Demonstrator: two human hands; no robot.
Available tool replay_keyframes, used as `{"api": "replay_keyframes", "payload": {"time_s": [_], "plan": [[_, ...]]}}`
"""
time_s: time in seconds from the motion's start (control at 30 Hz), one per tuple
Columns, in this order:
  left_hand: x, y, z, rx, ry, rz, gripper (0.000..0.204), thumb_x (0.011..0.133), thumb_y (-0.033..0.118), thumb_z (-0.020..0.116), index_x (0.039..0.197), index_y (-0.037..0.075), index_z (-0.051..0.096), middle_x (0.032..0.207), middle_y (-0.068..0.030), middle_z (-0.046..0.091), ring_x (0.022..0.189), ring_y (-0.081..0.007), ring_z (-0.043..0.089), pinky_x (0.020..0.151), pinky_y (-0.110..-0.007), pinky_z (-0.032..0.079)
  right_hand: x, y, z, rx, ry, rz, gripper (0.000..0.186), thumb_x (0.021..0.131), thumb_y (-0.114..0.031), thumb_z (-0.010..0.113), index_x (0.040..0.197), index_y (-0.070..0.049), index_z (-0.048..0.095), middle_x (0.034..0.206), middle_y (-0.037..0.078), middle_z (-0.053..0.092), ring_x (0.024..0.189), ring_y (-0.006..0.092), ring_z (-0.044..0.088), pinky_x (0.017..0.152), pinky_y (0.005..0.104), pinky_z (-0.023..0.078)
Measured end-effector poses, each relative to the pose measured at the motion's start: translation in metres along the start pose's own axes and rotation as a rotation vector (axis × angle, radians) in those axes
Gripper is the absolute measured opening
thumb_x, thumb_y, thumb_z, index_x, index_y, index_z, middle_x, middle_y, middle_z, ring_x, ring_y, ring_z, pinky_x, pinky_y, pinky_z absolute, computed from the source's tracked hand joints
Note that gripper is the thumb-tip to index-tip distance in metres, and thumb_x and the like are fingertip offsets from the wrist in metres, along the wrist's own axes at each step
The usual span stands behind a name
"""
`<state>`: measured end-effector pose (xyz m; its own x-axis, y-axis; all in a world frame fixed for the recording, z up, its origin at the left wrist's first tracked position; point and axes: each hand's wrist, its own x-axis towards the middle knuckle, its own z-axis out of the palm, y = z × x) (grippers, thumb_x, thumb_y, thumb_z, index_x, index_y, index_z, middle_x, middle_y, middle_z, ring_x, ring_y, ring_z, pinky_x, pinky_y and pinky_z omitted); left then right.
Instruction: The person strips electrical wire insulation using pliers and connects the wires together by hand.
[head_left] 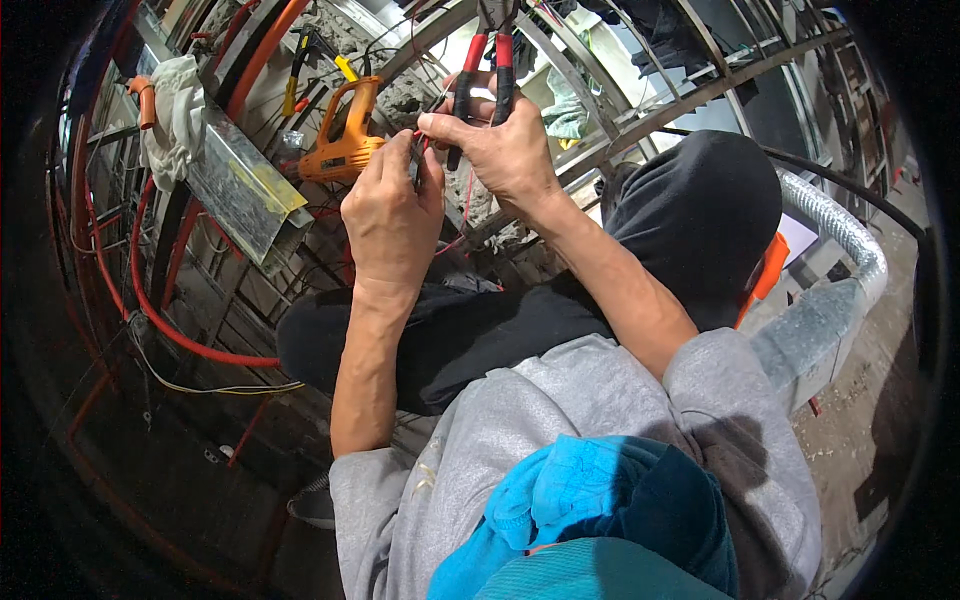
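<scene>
Looking down from my head camera, my right hand point(505, 150) sits in the upper middle of the frame, closed around the red and black handles of a pair of pliers point(487, 75). The pliers' long axis runs nearly straight up the picture, handles low in my palm and the head pointing toward the top edge, where it is cut off so I cannot make out the tips. My thumb and forefinger on that hand are also pinched together at their tips, just beside the other hand. My left hand point(392, 215) is a little lower and to the left, fingers curled shut around a small dark piece at its fingertips; what exactly it is I cannot tell. A thin red wire point(462, 215) hangs down between my two hands and curves off toward the lower left of them. Just left of my hands lies an orange power drill point(345, 140), its handle pointing up and its body leaning to the lower left, close to my left knuckles. Further left a folded sheet-metal channel point(245, 190) slants from upper left to lower right, with a white rag point(175, 115) lying on its upper end. A red hose point(160, 320) loops below it along the left side. At the right of the frame a silver corrugated duct point(835, 290) bends downward past my dark trouser knee point(700, 200).
</scene>
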<state>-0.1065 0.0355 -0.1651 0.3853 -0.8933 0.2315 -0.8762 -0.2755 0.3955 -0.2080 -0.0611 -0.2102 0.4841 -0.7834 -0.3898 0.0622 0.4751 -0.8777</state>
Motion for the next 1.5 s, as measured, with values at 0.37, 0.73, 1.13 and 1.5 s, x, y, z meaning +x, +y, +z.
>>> {"api": "replay_keyframes", "payload": {"time_s": [0.37,0.73,1.13,1.5], "plan": [[0.0,0.007,0.002,0.058,-0.033,-0.003,0.018,0.096,0.011,0.071,0.111,0.001,0.072,0.097,-0.0173,0.076,0.081,-0.0327,0.076,0.072,-0.039,0.061,0.0,-0.005,0.0,0.095,0.021,-0.039,0.043,0.083,-0.004,0.086,0.118,0.001,0.061,0.092,0.007,0.072,0.079,0.0139,0.071,0.072,0.0279,0.06],[-0.008,0.005,0.008,0.007,0.065,-0.055,0.021,0.096,0.011,0.07,0.115,0.003,0.067,0.095,-0.0132,0.072,0.082,-0.0324,0.072,0.069,-0.041,0.059,0.001,-0.011,-0.005,0.187,-0.045,0.08,0.042,0.087,-0.007,0.085,0.119,0.0,0.06,0.099,0.007,0.071,0.086,0.0162,0.072,0.079,0.0291,0.061],[-0.011,0.004,0.016,0.272,0.142,-0.075,0.02,0.093,0.014,0.073,0.112,0.008,0.071,0.098,-0.0088,0.068,0.086,-0.0292,0.069,0.071,-0.04,0.057,0.003,0.001,0.009,0.18,-0.017,0.034,0.055,0.084,-0.005,0.087,0.128,0.003,0.054,0.101,0.009,0.069,0.085,0.0184,0.073,0.077,0.0308,0.063],[-0.013,0.004,0.019,0.218,0.146,-0.139,0.019,0.093,0.012,0.074,0.11,0.007,0.069,0.093,-0.0121,0.064,0.082,-0.0316,0.068,0.069,-0.043,0.055,0.003,0.014,0.023,0.261,0.109,-0.027,0.041,0.085,-0.003,0.085,0.119,0.001,0.062,0.099,0.008,0.071,0.083,0.0148,0.07,0.075,0.0298,0.061]]}}
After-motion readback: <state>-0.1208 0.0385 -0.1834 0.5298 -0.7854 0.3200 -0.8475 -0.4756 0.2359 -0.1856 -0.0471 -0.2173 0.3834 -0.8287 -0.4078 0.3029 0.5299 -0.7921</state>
